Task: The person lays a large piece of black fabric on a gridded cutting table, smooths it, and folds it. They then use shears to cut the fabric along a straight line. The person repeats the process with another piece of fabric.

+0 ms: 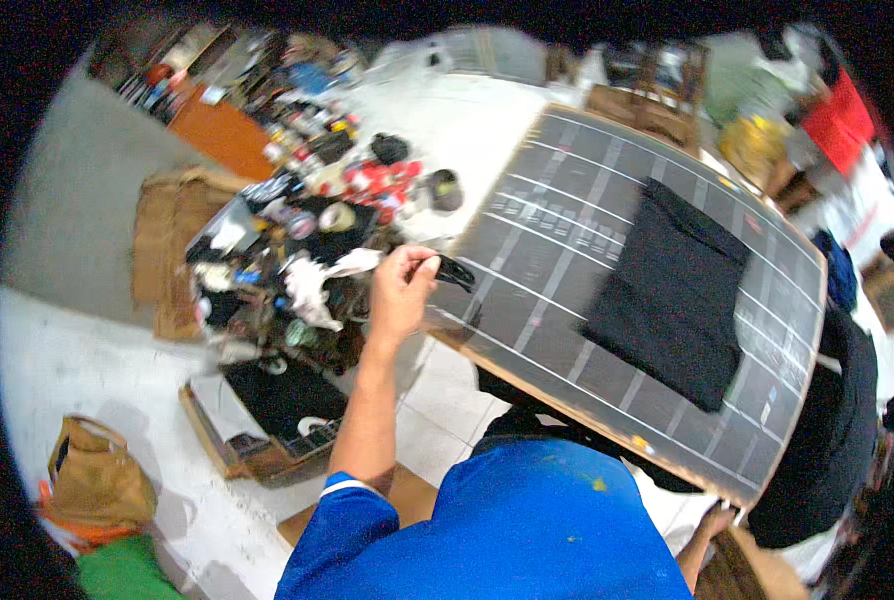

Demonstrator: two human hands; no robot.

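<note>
My left hand (404, 285) is raised over the near left corner of the table, its thumb and fingers pinched on a small black looped thing (456, 273). Blur hides its exact kind. Low on the right, my right hand (715, 522) is beside the table's near corner, close to a small white thing; its fingers are too small and blurred to read. A folded black cloth (672, 295) lies flat on the dark table (537, 290), which is marked with pale grid lines.
Left of the table stands a cluttered heap (302, 240) of small containers and rags. An open cardboard box (227, 425) with black contents sits on the floor beneath it. A brown bag (102, 475) is at far left. Dark fabric (817, 450) hangs by the table's right edge.
</note>
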